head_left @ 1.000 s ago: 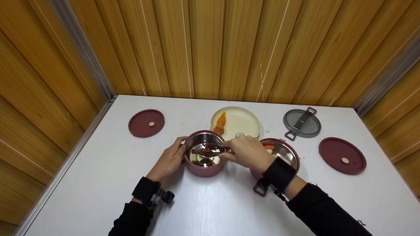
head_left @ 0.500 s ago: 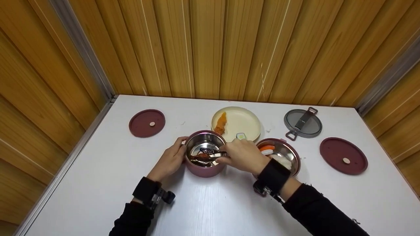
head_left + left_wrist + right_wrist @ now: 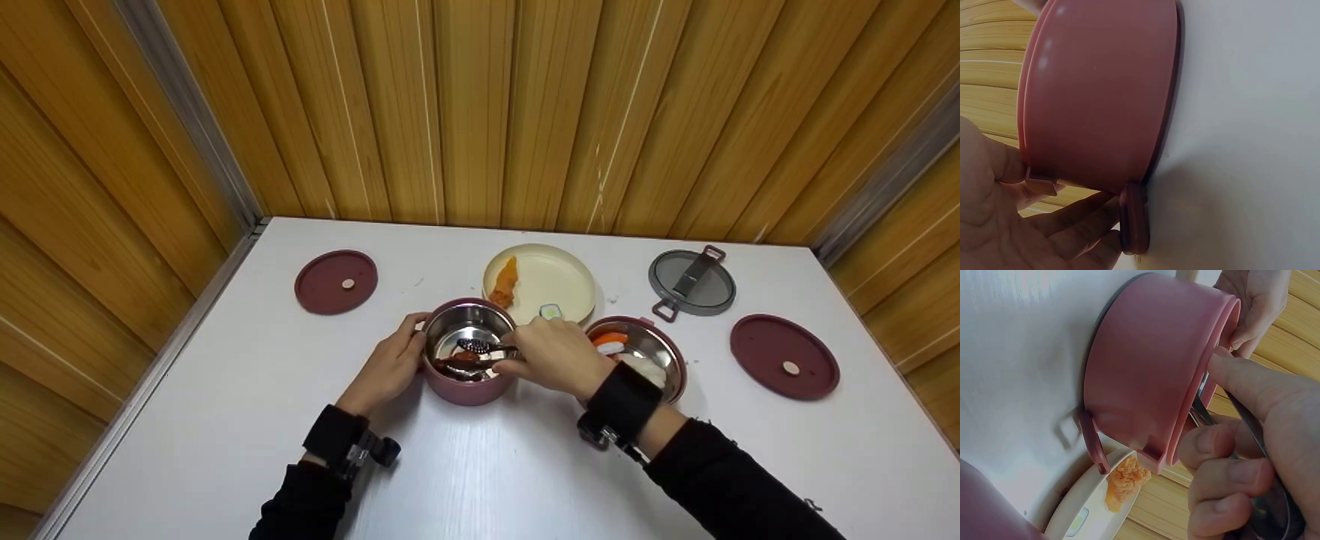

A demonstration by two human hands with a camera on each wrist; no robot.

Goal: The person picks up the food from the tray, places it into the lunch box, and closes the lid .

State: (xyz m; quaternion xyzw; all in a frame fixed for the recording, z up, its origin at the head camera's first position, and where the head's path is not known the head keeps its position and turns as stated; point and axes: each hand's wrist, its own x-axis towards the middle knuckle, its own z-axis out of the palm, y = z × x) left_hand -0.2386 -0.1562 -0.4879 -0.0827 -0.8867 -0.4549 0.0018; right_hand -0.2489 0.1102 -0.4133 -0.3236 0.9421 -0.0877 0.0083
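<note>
My left hand (image 3: 388, 365) holds the side of a pink pot (image 3: 469, 391) with a steel inside; in the left wrist view its thumb and fingers lie around the pot's clip and handle (image 3: 1135, 219). In my right hand (image 3: 564, 354) are metal tongs (image 3: 495, 348), gripped over the pot's right rim. The tongs' tips are down inside the pot, around a reddish-brown piece of food (image 3: 461, 358). From the right wrist view, the right thumb and curled fingers (image 3: 1230, 478) press the tongs' two arms; the pot wall hides the tips.
Behind the pot, a cream plate (image 3: 555, 277) bears an orange fried piece (image 3: 505, 283) and a small white-and-green piece (image 3: 550, 311). A second pot (image 3: 679, 367) with food stands right, partly under my right wrist. Dark red lids (image 3: 330, 296) (image 3: 772, 352) lie either side; a grey lid (image 3: 701, 300) lies back right.
My right hand has shifted slightly left and down with the tongs, and the reddish-brown piece has moved toward the pot's near side. My left hand has stayed on the pot.
</note>
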